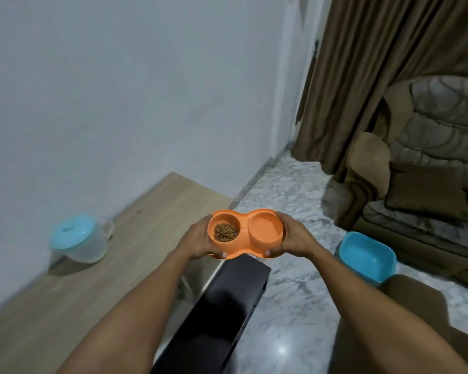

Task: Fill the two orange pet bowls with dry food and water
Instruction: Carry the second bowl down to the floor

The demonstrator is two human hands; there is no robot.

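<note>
Orange double bowl (246,245) is up in the air right in the middle of the view, held about level, with one hand on each end. The left hand (197,238) grips the left end: thumb pressed on the near rim, the other fingers curled round the outside, where I can't really see them. The right hand (295,236) does the same on the right end, thumb on the near rim and fingers wrapped round the side.

The left cup (216,220) has a small heap of brown dry food (225,232) in the bottom. The right cup (266,228) looks pale and a bit shiny inside, but honestly I can't tell if that's water or just plain plastic.

The bowl hangs over the spot where the wooden tabletop (92,279) ends and a black panel (222,306) drops down beside it. Well to the left on the tabletop, against the white wall (119,90), stands a clear pitcher (77,238) with a light blue lid, kinda blurry. To the right is a marble floor (295,306) with a blue tub (368,256) on it, just beside a brown sofa (430,171). Brown curtains (376,63) hang behind the sofa.
</note>
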